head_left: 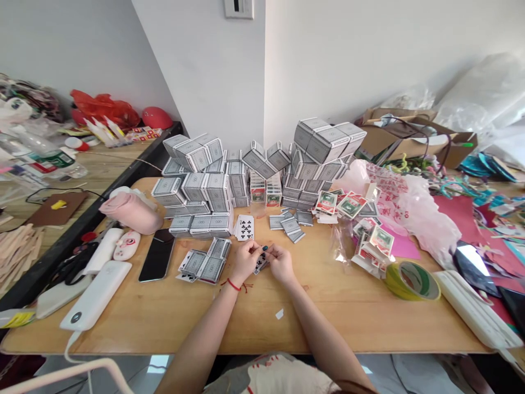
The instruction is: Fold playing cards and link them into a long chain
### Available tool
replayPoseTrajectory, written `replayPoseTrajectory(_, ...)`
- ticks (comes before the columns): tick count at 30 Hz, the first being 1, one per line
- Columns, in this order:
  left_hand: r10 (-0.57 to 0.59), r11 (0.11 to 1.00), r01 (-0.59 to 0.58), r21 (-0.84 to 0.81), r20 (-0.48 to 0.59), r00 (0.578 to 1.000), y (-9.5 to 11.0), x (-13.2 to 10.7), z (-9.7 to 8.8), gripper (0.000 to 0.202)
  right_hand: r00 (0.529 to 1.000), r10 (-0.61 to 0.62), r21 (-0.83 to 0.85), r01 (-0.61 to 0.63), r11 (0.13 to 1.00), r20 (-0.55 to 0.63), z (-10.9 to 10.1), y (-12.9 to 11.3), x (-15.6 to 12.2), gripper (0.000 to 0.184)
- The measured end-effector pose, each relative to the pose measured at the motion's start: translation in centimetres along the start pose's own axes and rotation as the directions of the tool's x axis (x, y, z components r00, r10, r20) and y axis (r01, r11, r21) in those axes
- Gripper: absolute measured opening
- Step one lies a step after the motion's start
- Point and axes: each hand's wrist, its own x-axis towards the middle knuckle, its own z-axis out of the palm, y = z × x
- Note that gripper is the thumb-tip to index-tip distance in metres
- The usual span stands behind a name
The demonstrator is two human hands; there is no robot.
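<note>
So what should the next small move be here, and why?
Probably a careful press on the playing card with both thumbs, before reaching for the face-up cards. The left hand and right hand meet at that card with fingertips pinched close together, so neither looks free for another.

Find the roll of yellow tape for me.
In the head view, the roll of yellow tape lies on the right side of the wooden table, between the red-and-white card boxes and a long white device.
</note>
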Motion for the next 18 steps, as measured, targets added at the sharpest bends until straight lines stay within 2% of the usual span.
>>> replayPoseTrajectory(3,-0.029,1.0,0.029,0.002,-0.027,0.999,0.2,-0.1,0.3,0.02,0.999,-0.047,-0.057,0.046,0.997,-0.005,-0.3,-0.3,0.0,0.016)
replayPoseTrajectory(8,-0.111,0.988,0.107,-0.114,-0.034,0.993,-0.1,0.3,0.4,0.024,0.985,-0.151,-0.198,0.164,0.966,0.083,-1.2,-0.8,0.2,0.014)
replayPoseTrajectory(13,-0.139,0.982,0.132,-0.137,-0.043,0.989,-0.3,0.7,0.2,0.027,0.984,-0.118,-0.088,0.13,0.988,0.131,-1.0,-0.5,0.5,0.015)
replayPoseTrajectory(18,-0.116,0.983,0.109,-0.149,-0.038,0.993,0.1,0.4,0.1,0.019,0.994,-0.075,0.029,0.073,0.997,0.081,-0.8,0.0,0.7,0.02)
